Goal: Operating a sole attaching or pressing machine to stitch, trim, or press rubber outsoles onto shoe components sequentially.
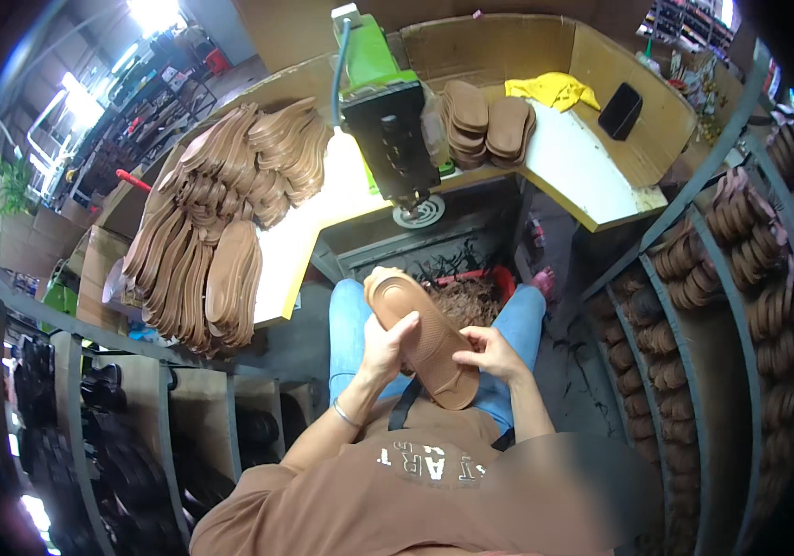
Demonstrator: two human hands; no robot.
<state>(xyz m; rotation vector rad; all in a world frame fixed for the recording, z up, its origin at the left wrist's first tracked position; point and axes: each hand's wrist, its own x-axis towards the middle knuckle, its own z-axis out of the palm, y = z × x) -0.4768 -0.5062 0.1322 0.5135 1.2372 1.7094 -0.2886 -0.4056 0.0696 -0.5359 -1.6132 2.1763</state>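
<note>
A brown shoe sole [428,341] lies tilted over my lap, its rounded far end up to the left and its other end near my waist. My left hand [386,350] grips its left edge, thumb on the face and fingers mostly hidden behind. On the right edge, my right hand [496,353] pinches the sole lower down, with the thumb on top. Beyond my knees stands a green and black machine [386,130], its lower tip over a round ringed plate [418,212]. Neither hand touches it.
Piles of brown soles [233,278] cover the table's left side; smaller stacks [510,128] stand right of the machine. A yellow cloth [554,91] and a black tray-like object [620,111] lie farther right. Shelves of soles [679,278] flank me. Brown scraps [462,306] fill a red container below.
</note>
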